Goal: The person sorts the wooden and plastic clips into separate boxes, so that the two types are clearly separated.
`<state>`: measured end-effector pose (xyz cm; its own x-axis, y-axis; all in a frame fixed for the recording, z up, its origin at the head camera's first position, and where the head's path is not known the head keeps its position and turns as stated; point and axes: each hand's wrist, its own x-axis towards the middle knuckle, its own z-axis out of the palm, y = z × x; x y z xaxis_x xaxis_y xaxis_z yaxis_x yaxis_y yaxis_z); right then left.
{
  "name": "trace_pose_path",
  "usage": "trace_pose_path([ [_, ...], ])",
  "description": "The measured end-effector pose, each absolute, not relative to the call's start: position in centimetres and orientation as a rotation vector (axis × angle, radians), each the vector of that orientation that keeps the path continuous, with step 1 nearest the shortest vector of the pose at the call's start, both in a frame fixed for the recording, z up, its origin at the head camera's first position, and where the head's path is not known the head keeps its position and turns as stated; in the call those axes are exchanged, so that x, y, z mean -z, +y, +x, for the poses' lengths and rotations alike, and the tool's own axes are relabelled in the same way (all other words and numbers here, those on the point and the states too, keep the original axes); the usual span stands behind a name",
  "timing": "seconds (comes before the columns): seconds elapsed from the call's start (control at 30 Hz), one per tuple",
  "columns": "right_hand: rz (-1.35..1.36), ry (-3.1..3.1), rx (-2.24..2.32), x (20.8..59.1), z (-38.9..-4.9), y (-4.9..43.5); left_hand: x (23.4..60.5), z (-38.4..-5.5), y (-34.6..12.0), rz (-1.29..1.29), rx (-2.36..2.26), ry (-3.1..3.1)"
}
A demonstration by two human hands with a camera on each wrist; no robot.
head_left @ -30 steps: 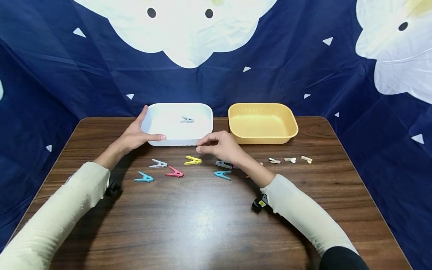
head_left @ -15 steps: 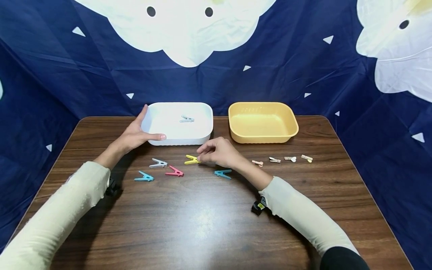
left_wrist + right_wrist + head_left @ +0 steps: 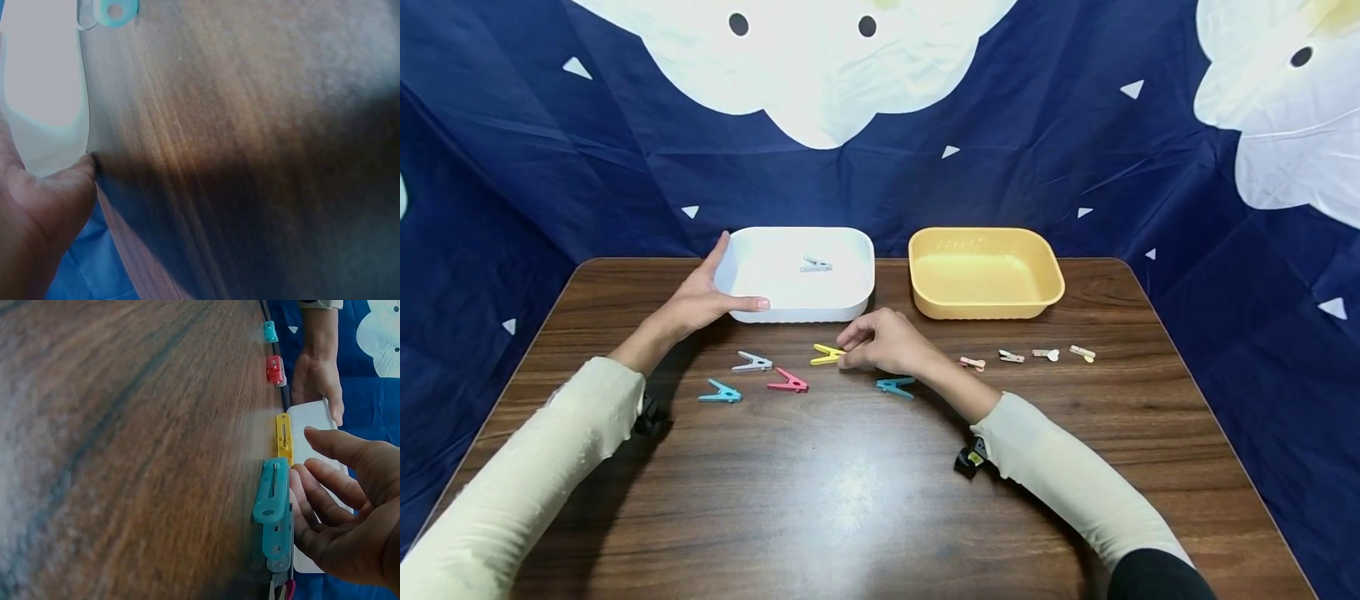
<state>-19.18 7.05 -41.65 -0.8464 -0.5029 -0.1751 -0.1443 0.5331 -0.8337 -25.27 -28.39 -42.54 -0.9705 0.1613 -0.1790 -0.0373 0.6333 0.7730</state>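
My left hand (image 3: 692, 302) rests against the left front corner of the white basin (image 3: 752, 315), thumb along its front wall and straight fingers up its left side. A pale blue clothespin (image 3: 816, 264) lies inside. My right hand (image 3: 887, 340) is low over the table, its fingertips at the right end of a yellow clothespin (image 3: 826, 355). In the right wrist view a gap shows between its thumb and index finger, with nothing held. Nearby lie a pale clothespin (image 3: 752, 362), a red clothespin (image 3: 788, 381) and blue clothespins (image 3: 721, 392).
A yellow basin (image 3: 985, 311) stands to the right of the white one. Several small wooden clothespins (image 3: 1046, 355) lie in a row before it. Close to the right hand is another blue clothespin (image 3: 895, 387). A dark blue cloth (image 3: 820, 187) hangs behind the table.
My right hand has come down from the white basin's front right corner to the yellow clothespin, and barely moves over the last half second. The left hand has stayed in place.
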Motion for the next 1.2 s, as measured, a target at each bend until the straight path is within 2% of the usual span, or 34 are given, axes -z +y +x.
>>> trace_pose_path([
  [0.6, -0.503, 2.424, 1.121, 41.81, -19.53, 6.38, 42.57, -25.36, -28.38, 0.098, -1.243, 2.629],
  [1.2, -0.585, 2.463, 1.106, 41.6, -19.6, 6.63, 42.54, -25.48, -28.28, 0.104, -1.257, 2.613],
])
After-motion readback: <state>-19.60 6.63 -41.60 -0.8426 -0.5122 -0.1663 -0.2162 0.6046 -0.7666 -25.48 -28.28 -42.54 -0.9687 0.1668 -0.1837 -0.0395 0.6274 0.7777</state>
